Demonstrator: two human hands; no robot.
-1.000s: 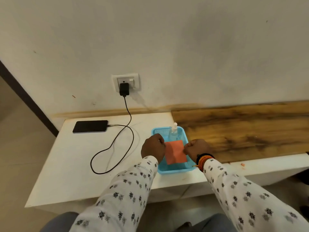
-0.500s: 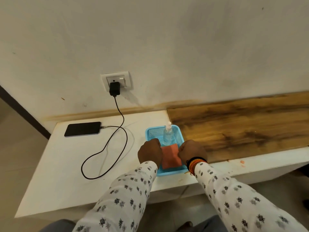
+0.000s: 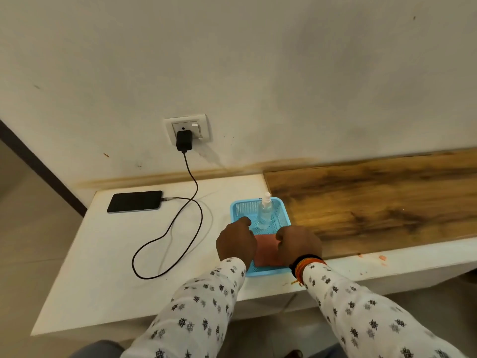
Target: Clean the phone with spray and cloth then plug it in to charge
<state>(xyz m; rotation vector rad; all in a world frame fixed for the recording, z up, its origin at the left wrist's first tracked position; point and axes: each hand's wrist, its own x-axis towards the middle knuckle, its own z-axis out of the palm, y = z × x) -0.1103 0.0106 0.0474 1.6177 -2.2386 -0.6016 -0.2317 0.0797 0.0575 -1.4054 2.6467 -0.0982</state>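
A folded orange cloth (image 3: pixel 265 250) lies in the near half of a blue mesh basket (image 3: pixel 237 208) on the white counter. My left hand (image 3: pixel 236 244) holds its left edge and my right hand (image 3: pixel 296 245) its right edge, both with curled fingers whose tips are hidden. A clear spray bottle (image 3: pixel 264 213) stands upright in the basket just beyond the cloth. The black phone (image 3: pixel 134 201) lies flat at the counter's back left. A black cable (image 3: pixel 167 233) runs from it in a loop to a charger (image 3: pixel 184 140) in the wall socket.
The white counter (image 3: pixel 103 254) ends at a front edge near my body and a left edge by the floor. A wooden panel (image 3: pixel 374 200) covers the counter to the right of the basket. Small orange scraps (image 3: pixel 382 257) lie near the front right edge.
Both hands have lowered the cloth from above the basket down into its near half and have drawn closer together. The phone and cable have not moved.
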